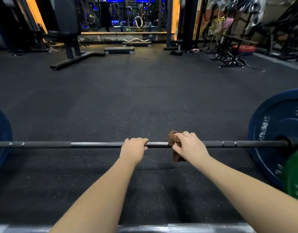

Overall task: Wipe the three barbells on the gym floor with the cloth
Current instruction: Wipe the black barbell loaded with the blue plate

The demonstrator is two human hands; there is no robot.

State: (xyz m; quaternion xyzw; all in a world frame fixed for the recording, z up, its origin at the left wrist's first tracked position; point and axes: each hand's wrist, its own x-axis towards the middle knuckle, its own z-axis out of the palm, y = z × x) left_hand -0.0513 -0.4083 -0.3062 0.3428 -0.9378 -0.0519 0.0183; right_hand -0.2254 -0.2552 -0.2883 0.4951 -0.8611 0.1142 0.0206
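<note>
A long dark barbell [94, 144] lies across the black rubber floor in front of me, with a blue plate [272, 132] and a green plate [294, 174] at its right end and a blue plate [0, 137] at its left end. My left hand [134, 147] grips the bare shaft near its middle. Just to the right, my right hand [188, 145] presses a brown cloth [172, 137] around the shaft; part of the cloth hangs below the bar. A second metal bar [187, 228] runs along the bottom edge of the view, under my forearms.
A bench frame [74, 56] stands at the far left, a step platform [119, 50] and a curl bar [136, 40] lie by the mirror wall, and a rack with a red plate [244, 48] stands at the far right. Wide rubber floor lies beyond the barbell.
</note>
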